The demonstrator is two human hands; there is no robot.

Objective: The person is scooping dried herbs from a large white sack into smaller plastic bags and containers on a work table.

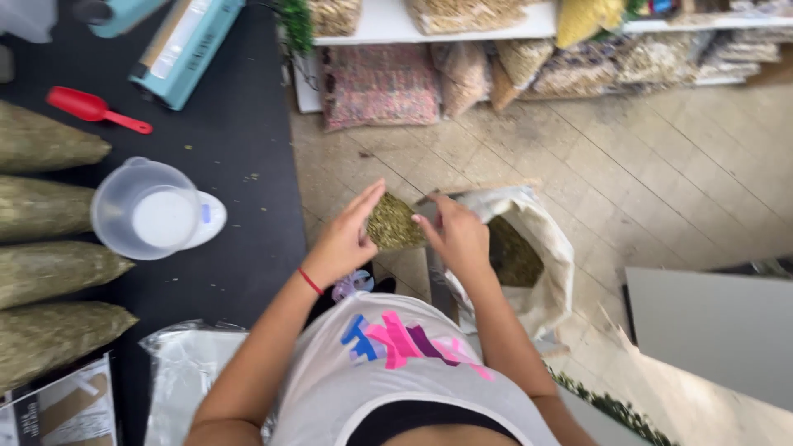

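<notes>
The small clear bag of dried green herb [393,223], at the centre of the frame above the floor, sits between the left hand [340,244] and right hand [457,235], fingers of both closed on its edges; it looks light, soft and crinkly, best held by the rim. Just right, an open white sack [545,248] holds more herb, while at the left a clear measuring jug [149,206] stands on the black table [239,149] beside filled herb bags [49,268].

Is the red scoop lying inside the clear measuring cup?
No, the red scoop lies on the black table, apart from the clear measuring cup.
</notes>
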